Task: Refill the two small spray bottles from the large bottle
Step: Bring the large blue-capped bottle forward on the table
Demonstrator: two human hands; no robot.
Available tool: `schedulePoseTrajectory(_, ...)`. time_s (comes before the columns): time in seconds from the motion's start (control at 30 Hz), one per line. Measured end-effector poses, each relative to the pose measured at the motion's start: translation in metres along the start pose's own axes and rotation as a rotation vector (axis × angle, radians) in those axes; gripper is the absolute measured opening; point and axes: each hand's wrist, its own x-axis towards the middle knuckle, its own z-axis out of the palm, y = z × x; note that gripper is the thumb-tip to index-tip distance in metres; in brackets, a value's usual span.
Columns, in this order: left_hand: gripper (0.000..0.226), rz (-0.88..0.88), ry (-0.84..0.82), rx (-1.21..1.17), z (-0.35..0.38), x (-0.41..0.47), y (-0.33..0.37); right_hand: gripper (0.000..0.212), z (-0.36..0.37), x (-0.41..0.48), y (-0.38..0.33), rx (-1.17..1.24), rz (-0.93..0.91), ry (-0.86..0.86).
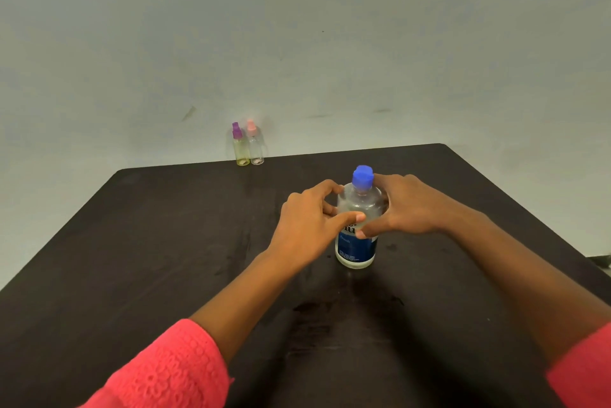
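**Both hands on the big bottle, sprays untouched**

left hand (309,220) and right hand (408,207) both wrap the large clear plastic bottle (357,250) from opposite sides, so it stands upright between the palms. Left thumb lies across the front of the bottle. The right thumb sits just under it, and the two tips are close or touching, can't tell which. Fingers of both hands curl round the back. Round blue cap (362,177) is on, just above the right hand's fingertips. Blue label shows below both thumbs.

Small yellowish spray bottle with purple top (240,148) and small clear spray bottle with pink top (256,148) stand side by side. They are well beyond the left hand, up and to its left, at the far edge of the dark brown table (165,242). Coral knit sleeves (165,371) on both forearms.
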Motion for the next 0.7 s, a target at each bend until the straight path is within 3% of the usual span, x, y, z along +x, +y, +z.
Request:
schedulePoseTrajectory(0.57, 0.047, 0.04, 0.017, 0.079, 0.02, 0.009, 0.005, 0.068, -0.006, -0.001, 0.018, 0.024, 0.054, -0.044)
schedulePoseTrajectory(0.7, 0.057, 0.02, -0.054, 0.041, 0.016, 0.003, 0.005, 0.087, -0.004, -0.004, 0.016, 0.022, 0.092, -0.061)
